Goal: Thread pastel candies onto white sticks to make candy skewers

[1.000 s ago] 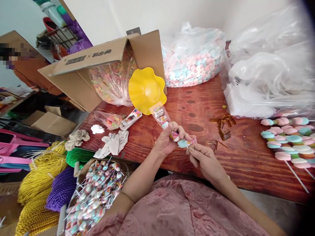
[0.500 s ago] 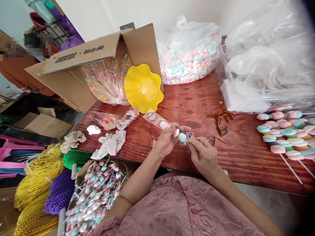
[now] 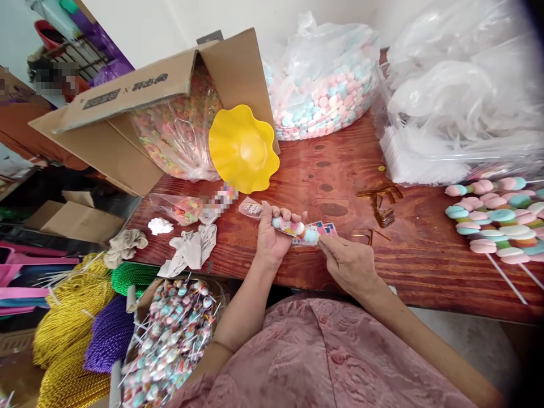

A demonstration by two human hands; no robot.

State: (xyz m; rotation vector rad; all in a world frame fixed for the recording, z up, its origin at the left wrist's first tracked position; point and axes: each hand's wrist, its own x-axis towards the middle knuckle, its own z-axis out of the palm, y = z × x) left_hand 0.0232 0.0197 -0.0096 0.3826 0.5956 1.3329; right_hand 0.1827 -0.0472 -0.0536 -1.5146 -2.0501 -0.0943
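A marshmallow skewer [image 3: 311, 234] in pink, white and pale blue lies inside a clear printed plastic bag [image 3: 251, 208]. My left hand [image 3: 272, 243] is wrapped around the bagged skewer, fingers curled over the marshmallows, with the bag's printed end sticking out to its left. At the other end, my right hand [image 3: 351, 263] pinches the bag's edge between thumb and fingers. Its fingertips cover whatever stick is there. Shiny brown twist ties [image 3: 381, 212] lie on the table beyond my right hand.
Unwrapped marshmallow skewers [image 3: 497, 218] lie at the right, before a clear bin of plastic bags [image 3: 442, 124]. A yellow wavy bowl [image 3: 244, 148] leans on a cardboard box [image 3: 148, 85]. Bagged marshmallows [image 3: 327, 96] stand behind. A carton of wrapped skewers [image 3: 170, 334] is below left.
My left hand has turned and closed around the bagged skewer, and the marshmallows now sit further along in the bag. My right hand keeps its pinch. The view has shifted slightly.
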